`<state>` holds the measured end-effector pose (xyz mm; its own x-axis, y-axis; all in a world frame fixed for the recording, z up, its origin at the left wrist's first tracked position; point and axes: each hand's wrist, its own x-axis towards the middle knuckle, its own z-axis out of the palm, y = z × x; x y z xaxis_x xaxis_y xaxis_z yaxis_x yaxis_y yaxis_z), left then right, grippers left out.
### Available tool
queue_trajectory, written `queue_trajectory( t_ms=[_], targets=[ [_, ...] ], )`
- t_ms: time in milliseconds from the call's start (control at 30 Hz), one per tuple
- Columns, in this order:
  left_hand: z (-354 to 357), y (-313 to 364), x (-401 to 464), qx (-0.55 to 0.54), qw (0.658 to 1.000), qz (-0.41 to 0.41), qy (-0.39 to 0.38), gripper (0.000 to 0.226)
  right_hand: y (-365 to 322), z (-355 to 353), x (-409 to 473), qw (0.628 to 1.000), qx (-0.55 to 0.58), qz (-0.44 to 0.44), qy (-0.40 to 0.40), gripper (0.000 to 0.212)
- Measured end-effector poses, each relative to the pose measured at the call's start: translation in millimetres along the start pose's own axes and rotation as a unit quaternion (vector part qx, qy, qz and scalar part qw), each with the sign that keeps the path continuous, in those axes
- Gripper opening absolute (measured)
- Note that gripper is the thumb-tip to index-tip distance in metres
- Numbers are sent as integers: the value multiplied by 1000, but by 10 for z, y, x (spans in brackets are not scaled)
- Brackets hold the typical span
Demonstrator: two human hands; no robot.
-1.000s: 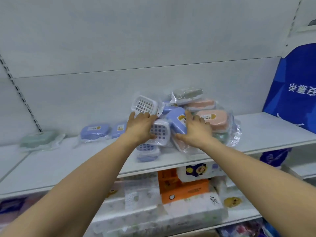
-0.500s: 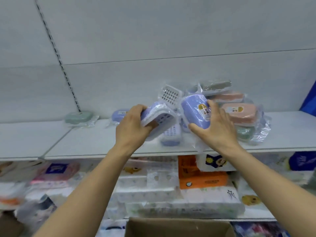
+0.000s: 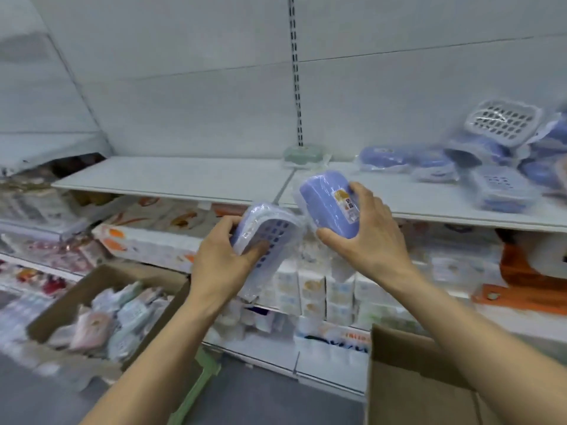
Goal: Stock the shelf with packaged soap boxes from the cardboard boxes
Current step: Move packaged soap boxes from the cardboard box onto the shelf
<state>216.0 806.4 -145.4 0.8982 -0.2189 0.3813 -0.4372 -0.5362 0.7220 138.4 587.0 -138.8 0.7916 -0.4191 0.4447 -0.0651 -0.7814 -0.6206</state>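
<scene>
Both hands have drawn back from the shelf point(image 3: 171, 176): left hand point(image 3: 221, 265) grips a grated soap box point(image 3: 270, 237), right hand point(image 3: 368, 237) a purple soap box point(image 3: 325, 200), below its front edge.

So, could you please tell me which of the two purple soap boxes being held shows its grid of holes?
The soap box in the left hand: its perforated face is visible, while the right hand holds one showing a smooth shell and label.

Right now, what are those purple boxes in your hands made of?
Both soap boxes, in the left hand and right hand, look like smooth purple plastic: the left one shows a moulded grid of holes, the right one a glossy film wrap.
</scene>
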Motion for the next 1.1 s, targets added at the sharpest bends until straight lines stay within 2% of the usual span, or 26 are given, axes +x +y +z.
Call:
queue_trajectory(
  t_ms=[267, 433, 767, 933, 1100],
  targets=[
    [-1422, -1342, 53, 60, 996, -65, 14, 30, -1250, 1479, -73, 997, 44, -3, -67, 79],
    [-2042, -2142, 263, 66, 987, -136, 54, 33, -1811, 2334, 48, 991, 54, -7, -125, 85],
    [-2742, -4058, 1035, 98, 956, -270, 57, 31, -2569, 4408, 713, 956, 100, -5, -277, 84],
    [-3022, -4992, 1625, 128, 935, -329, 25, 29, -2862, 5504, 1059, 926, 95, 46, -363, 87],
    [-3049, -5831, 1969, 149, 920, -363, -21, 41, -2977, 6426, 1162, 896, 76, 112, -424, 87]
  ],
)
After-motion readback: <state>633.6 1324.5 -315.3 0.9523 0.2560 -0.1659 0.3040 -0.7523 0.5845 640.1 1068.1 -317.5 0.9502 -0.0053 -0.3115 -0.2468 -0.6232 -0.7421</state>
